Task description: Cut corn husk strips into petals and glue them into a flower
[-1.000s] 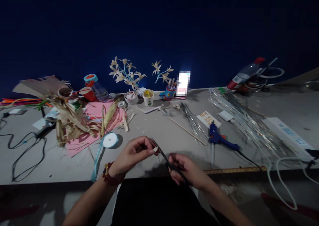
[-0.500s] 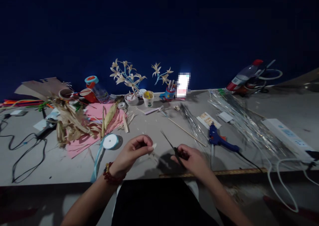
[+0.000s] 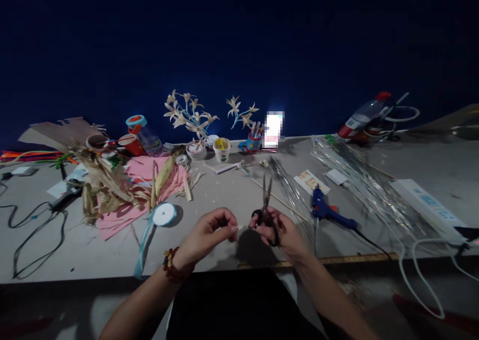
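My left hand (image 3: pixel 215 232) is closed, thumb and forefinger pinching a small pale piece (image 3: pixel 240 227) that shows only at the fingertips. Black-handled scissors (image 3: pixel 267 205) are in my right hand (image 3: pixel 286 230), fingers wrapped about the handles; the blades point away from me and stand slightly apart. The two hands are close together above the near part of the grey table (image 3: pixel 209 185), not touching. A roll of light blue ribbon (image 3: pixel 164 214) lies left of my left hand.
Dried husks (image 3: pixel 108 180) lie over pink paper (image 3: pixel 116 220) at left. Pale flower stems (image 3: pixel 190 113), a white cup (image 3: pixel 221 150) and a lit phone (image 3: pixel 273 129) stand at the back. A blue glue gun (image 3: pixel 329 210), wires (image 3: pixel 286 177) and a power strip (image 3: pixel 426 205) lie right.
The scissors have turned from pointing left to pointing away from me, and their blades have parted. My left hand has moved slightly right, closer to my right hand.
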A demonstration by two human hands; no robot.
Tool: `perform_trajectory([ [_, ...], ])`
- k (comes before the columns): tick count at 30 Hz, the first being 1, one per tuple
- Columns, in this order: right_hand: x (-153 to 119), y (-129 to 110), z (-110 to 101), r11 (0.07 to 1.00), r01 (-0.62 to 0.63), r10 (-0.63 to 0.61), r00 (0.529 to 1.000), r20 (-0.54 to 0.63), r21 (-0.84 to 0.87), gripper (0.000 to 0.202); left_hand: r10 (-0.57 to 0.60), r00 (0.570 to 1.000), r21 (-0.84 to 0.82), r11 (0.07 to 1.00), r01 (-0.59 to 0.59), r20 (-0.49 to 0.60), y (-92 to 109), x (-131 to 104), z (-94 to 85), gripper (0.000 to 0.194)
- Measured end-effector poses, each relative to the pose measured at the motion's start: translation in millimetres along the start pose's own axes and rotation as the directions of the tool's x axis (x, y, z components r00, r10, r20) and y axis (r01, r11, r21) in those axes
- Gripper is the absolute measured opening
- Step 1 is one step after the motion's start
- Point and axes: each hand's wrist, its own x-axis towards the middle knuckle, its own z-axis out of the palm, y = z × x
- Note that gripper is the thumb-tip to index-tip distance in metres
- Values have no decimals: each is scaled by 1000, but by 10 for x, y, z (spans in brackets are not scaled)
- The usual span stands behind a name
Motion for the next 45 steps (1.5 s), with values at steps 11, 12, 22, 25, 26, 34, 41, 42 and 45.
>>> perform_trajectory([
  [11,-10,-130,217,1000,23,-24,996,90,21,35,118,979,464,867,-182,165,160,61,0,8],
  [12,-18,-109,229,998,32,-35,997,70,49,35,179,974,475,851,-225,141,140,55,10,7],
  [22,-83,14,486,926,213,-116,946,-304,311,35,557,773,445,800,-402,-303,-313,-88,297,3],
  [25,-80,22,541,941,192,-112,954,-280,277,33,441,804,259,895,-362,-398,-416,-51,397,5],
  [26,-77,30,548,946,187,-111,955,-276,265,33,413,808,220,910,-350,-420,-433,-42,413,8],
  [34,-141,112,370,997,82,-80,992,-102,17,36,194,886,-46,971,-234,-421,-320,-55,351,17],
  [41,-333,161,160,990,-27,52,981,184,-137,45,138,928,-145,969,-198,-345,-244,-53,283,14],
  [42,-344,162,153,988,-24,53,980,194,-151,47,132,932,-155,969,-193,-338,-240,-44,279,13],
  [45,-353,147,158,987,-10,45,975,218,-159,50,128,937,-166,968,-190,-324,-238,-14,268,13],
])
